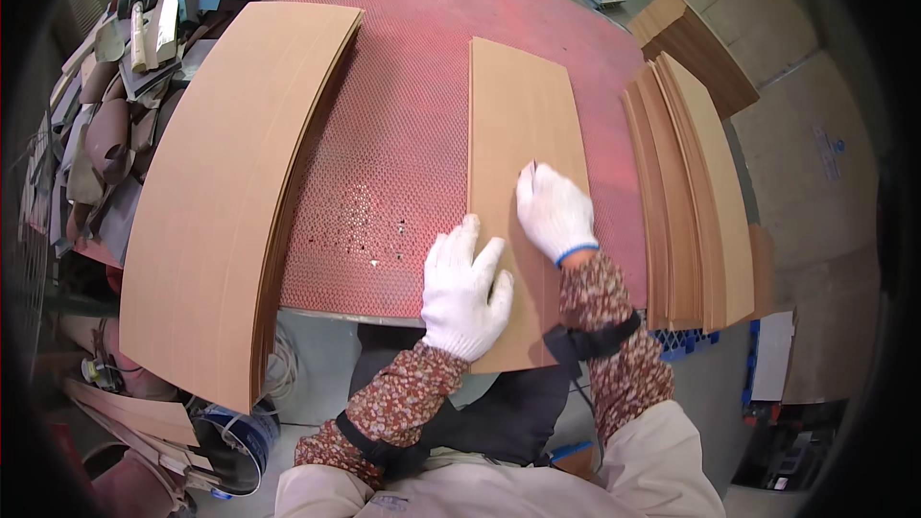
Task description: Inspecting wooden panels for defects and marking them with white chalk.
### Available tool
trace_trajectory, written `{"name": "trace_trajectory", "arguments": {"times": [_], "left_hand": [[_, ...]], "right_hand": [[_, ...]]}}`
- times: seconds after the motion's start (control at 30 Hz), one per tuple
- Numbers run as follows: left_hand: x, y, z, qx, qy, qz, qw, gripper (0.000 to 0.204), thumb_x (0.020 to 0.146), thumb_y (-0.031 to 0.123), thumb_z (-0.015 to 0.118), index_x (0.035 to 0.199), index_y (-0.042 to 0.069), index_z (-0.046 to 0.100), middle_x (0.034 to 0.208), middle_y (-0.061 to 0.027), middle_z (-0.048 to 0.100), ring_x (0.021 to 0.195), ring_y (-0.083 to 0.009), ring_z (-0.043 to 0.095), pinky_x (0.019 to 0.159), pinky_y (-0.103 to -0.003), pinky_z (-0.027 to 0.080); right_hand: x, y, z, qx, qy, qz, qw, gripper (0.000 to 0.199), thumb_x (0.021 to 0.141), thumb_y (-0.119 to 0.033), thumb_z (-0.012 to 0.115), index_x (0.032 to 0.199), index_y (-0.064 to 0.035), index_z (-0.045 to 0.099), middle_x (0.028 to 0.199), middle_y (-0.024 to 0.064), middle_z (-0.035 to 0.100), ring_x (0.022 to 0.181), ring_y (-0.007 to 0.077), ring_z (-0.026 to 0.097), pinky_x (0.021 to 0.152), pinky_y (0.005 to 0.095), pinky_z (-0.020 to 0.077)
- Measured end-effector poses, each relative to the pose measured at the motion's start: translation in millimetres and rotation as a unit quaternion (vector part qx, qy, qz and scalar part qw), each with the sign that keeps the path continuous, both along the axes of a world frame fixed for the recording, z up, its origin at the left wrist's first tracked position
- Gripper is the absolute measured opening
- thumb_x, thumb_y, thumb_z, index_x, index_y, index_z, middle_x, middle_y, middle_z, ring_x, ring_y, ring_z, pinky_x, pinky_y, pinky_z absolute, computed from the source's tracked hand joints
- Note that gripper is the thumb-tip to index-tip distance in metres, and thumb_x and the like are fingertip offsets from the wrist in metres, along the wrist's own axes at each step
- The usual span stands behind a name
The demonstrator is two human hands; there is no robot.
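Note:
A long light-brown wooden board [526,125] lies lengthwise in front of me on a table with a red mesh-like top [384,134]. Its near end juts past the table's front edge. My left hand [465,293], in a white knit glove, rests with fingers spread across the board's left edge. Over the board's right half, my right hand [556,211] is closed in a white glove with a blue cuff. A small dark tip shows at its fingers; what it belongs to is hidden.
On the left, a stack of similar boards [240,163] overhangs the table. Behind it are heaped sandpaper sheets and scraps [115,125]. More boards stand on edge in a row [696,201] at the right. A blue bucket [245,441] is on the floor at lower left.

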State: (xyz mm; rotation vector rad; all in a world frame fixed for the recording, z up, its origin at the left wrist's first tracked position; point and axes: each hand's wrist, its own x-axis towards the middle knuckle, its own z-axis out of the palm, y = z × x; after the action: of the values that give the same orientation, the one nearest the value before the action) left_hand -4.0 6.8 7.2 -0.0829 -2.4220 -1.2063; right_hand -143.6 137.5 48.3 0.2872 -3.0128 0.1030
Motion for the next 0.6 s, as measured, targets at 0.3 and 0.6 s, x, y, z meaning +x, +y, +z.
{"name": "trace_trajectory", "arguments": {"times": [0.3,0.6], "left_hand": [[5,-7,8,0.002,-0.044,-0.022,0.999,0.052,0.082,0.016,0.080,0.132,0.004,0.070,0.153,-0.0308,0.053,0.137,-0.0490,0.054,0.119,-0.060,0.039],[1,-10,16,0.019,-0.057,-0.047,0.997,0.054,0.076,0.016,0.082,0.128,0.004,0.072,0.146,-0.0333,0.056,0.131,-0.0496,0.058,0.113,-0.061,0.044]], "right_hand": [[-161,-18,-1,-0.027,-0.045,-0.010,0.999,0.047,0.107,-0.038,0.045,0.116,-0.0024,0.074,0.112,0.0301,0.075,0.107,0.0479,0.073,0.093,0.0589,0.0581],[-275,-20,-8,-0.005,-0.047,0.016,0.999,0.045,0.102,-0.033,0.049,0.113,0.0015,0.076,0.122,0.0286,0.073,0.117,0.0485,0.069,0.099,0.0555,0.0565]]}}
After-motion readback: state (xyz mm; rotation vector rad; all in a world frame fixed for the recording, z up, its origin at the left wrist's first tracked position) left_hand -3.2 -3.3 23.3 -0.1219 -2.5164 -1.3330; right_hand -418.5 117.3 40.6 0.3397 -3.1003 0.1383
